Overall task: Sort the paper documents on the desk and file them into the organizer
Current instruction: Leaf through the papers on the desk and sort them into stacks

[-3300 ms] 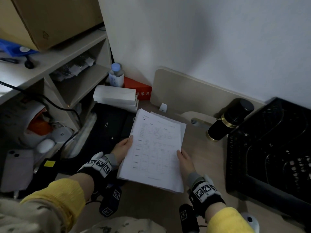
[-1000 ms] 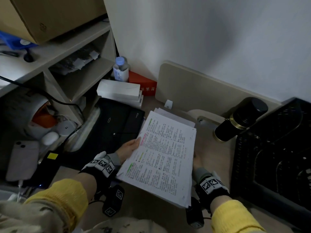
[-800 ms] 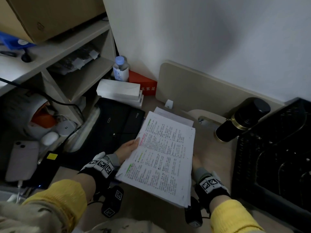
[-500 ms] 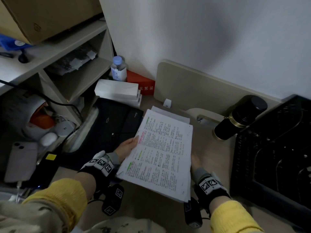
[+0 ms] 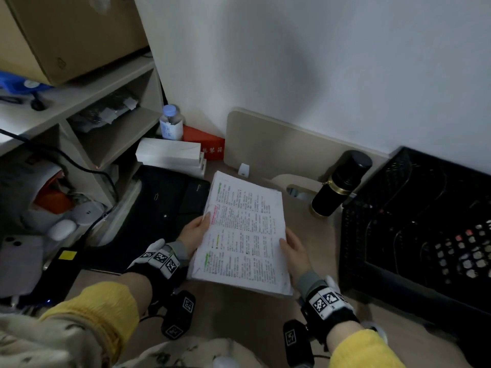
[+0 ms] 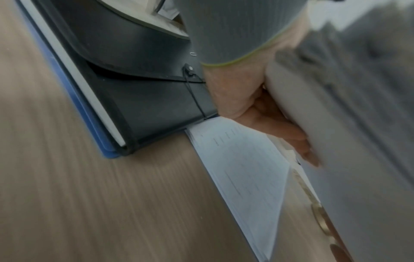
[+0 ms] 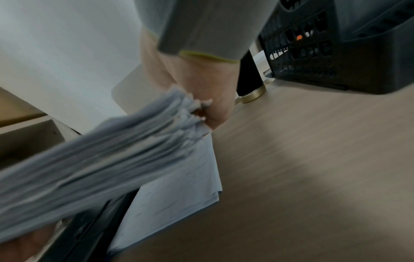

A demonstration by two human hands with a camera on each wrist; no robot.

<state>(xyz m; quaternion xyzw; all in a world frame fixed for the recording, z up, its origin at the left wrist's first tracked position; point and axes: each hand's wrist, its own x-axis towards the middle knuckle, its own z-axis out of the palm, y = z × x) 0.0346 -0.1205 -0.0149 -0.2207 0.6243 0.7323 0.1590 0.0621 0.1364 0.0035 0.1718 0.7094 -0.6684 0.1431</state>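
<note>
Both hands hold a thick stack of papers (image 5: 245,232) above the desk; its top page is dense text with green and pink highlights. My left hand (image 5: 197,231) grips the stack's left edge, thumb on top, fingers underneath (image 6: 289,131). On the right edge my right hand (image 5: 291,247) grips the same way, and the right wrist view shows the stack (image 7: 100,156) blurred. A thinner sheaf of printed sheets (image 6: 241,168) lies flat on the desk beneath (image 7: 179,191). The black mesh organizer (image 5: 425,235) stands on the right.
A black bottle with a gold band (image 5: 341,185) stands between the papers and the organizer. A black expanding folder (image 5: 170,205) lies left of the stack, on a blue folder (image 6: 89,113). White boxes (image 5: 170,155), a water bottle (image 5: 171,123), a phone (image 5: 21,258) and shelves crowd the left.
A table form topped the stack 3.3 s ago; now a highlighted text page does. In the last second my right hand came from under the stack to grip its edge, and the sheets squared up.
</note>
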